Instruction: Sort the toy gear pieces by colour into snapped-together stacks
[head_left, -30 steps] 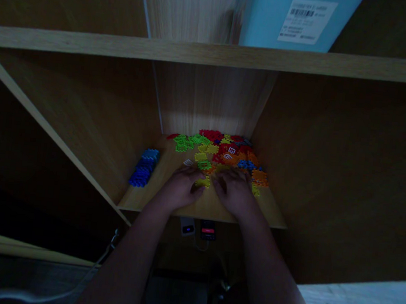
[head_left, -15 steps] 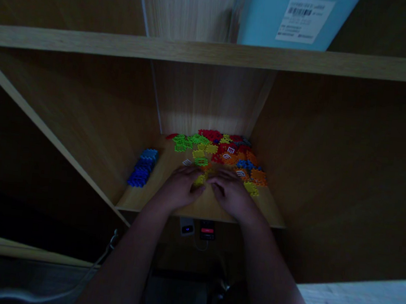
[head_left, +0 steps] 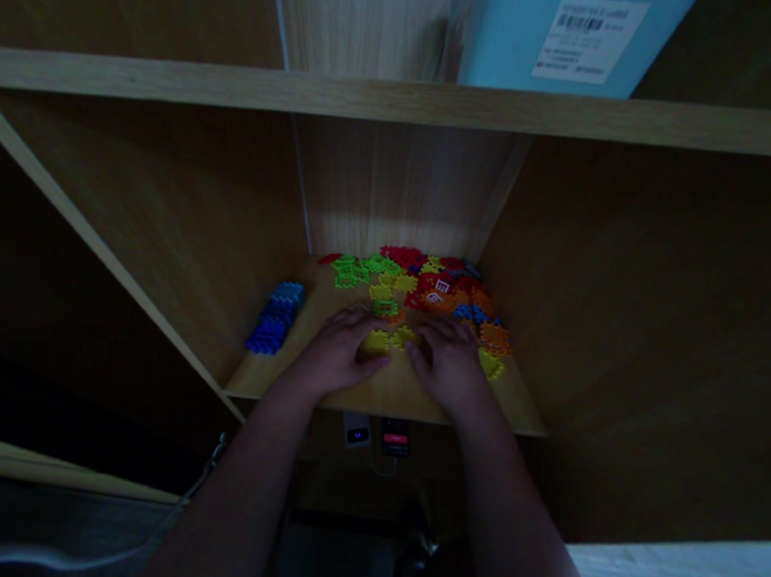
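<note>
Both hands rest inside a wooden shelf compartment [head_left: 388, 399], palms down. My left hand [head_left: 336, 349] has its fingers curled on a yellow plastic interlocking piece [head_left: 375, 340]. My right hand [head_left: 445, 361] lies beside it, fingers bent over the yellow pieces between the hands; what it grips is hidden. Behind the hands lies a loose pile of several coloured pieces [head_left: 427, 288] in green, red, orange, yellow and blue. A row of stacked blue pieces [head_left: 275, 316] stands at the left of the compartment.
A light blue bin [head_left: 509, 26] with a barcode label sits on the shelf board [head_left: 405, 100] above. Wooden side walls close the compartment left and right. Two small devices with lit displays [head_left: 376, 434] hang below the shelf front. The scene is dim.
Both hands stayed in place with small finger movement. A yellow piece now shows between them, and the loose pieces near the right hand have shifted slightly.
</note>
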Demonstrator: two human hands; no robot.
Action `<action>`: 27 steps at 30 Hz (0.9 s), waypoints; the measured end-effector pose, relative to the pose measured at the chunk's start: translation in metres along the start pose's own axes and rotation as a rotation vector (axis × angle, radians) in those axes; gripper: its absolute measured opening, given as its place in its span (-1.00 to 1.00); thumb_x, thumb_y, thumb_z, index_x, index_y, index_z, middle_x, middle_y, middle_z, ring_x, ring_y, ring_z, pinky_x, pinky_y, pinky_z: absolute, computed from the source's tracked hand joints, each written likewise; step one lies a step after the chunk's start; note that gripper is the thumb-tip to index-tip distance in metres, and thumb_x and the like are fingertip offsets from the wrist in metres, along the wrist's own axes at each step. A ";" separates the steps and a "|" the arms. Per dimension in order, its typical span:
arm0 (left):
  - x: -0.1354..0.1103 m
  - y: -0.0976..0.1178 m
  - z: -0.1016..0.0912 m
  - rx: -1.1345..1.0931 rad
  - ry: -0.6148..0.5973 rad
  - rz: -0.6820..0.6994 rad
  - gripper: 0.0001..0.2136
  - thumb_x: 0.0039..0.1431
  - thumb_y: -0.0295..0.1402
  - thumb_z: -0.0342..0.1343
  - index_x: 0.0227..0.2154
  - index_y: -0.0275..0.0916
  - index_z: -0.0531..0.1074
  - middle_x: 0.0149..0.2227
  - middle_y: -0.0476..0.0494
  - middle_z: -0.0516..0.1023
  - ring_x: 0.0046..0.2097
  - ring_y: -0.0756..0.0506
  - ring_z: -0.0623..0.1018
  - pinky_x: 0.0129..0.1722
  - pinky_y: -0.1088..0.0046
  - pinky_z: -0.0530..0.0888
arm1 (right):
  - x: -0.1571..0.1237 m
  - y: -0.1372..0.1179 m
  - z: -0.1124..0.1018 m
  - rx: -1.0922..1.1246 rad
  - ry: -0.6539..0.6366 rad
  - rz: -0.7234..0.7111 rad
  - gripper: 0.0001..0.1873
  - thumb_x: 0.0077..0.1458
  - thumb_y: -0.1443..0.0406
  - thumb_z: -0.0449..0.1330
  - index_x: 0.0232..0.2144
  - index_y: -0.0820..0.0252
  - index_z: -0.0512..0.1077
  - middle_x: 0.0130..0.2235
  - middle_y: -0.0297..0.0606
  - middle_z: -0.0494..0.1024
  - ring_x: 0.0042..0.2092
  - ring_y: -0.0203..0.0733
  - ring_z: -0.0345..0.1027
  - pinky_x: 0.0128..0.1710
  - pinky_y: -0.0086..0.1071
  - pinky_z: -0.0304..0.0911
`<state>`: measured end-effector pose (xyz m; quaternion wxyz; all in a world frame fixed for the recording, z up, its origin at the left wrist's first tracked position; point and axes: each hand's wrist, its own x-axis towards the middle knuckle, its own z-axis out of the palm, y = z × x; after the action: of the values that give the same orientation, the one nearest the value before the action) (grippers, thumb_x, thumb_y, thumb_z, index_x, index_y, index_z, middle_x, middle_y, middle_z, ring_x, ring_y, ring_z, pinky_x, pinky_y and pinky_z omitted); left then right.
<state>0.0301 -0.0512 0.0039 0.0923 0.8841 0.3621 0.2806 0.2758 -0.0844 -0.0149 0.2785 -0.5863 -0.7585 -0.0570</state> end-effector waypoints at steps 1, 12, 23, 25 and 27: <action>-0.001 -0.003 -0.003 -0.009 -0.003 -0.011 -0.47 0.27 -0.18 0.39 0.26 -0.10 0.49 0.27 -0.26 0.56 0.31 -0.33 0.52 0.37 -0.03 0.43 | -0.001 -0.001 0.000 0.008 -0.010 -0.019 -0.63 0.40 0.06 0.23 0.08 0.13 0.61 0.20 -0.06 0.63 0.34 0.20 0.32 0.41 0.13 0.03; -0.005 -0.019 -0.008 -0.150 -0.021 -0.040 -0.69 0.28 -0.28 0.36 0.06 -0.11 0.59 0.11 -0.18 0.68 0.18 -0.27 0.63 0.26 0.09 0.53 | 0.000 0.001 0.000 0.085 0.051 -0.011 -0.67 0.33 0.08 0.34 0.02 0.11 0.61 0.00 -0.04 0.70 0.13 0.23 0.47 0.29 0.16 0.22; -0.001 -0.010 0.006 -0.422 -0.012 -0.110 -0.47 0.21 -0.38 0.39 0.22 -0.15 0.44 0.13 -0.19 0.66 0.14 -0.20 0.65 0.23 0.20 0.53 | -0.002 -0.003 -0.005 0.282 0.001 -0.146 -0.63 0.32 0.18 0.36 0.14 0.05 0.53 0.03 -0.09 0.66 0.14 0.14 0.46 0.23 0.07 0.34; -0.001 -0.013 0.005 -0.453 -0.013 -0.118 -0.47 0.20 -0.39 0.38 0.22 -0.15 0.44 0.11 -0.19 0.66 0.13 -0.20 0.65 0.24 0.19 0.53 | -0.002 -0.003 -0.004 0.271 -0.013 -0.147 -0.63 0.32 0.18 0.34 0.14 0.07 0.53 0.03 -0.08 0.67 0.15 0.14 0.47 0.25 0.10 0.33; -0.002 -0.014 0.006 -0.469 -0.015 -0.117 -0.49 0.19 -0.40 0.37 0.21 -0.14 0.46 0.10 -0.18 0.66 0.11 -0.19 0.65 0.23 0.19 0.53 | -0.002 -0.004 -0.003 0.262 -0.024 -0.151 -0.62 0.31 0.18 0.35 0.13 0.07 0.53 0.04 -0.10 0.67 0.15 0.14 0.48 0.28 0.11 0.31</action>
<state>0.0242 -0.0418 -0.0071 0.3137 0.8182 0.3369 0.3444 0.2734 -0.0891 -0.0121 0.3387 -0.4870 -0.8046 0.0289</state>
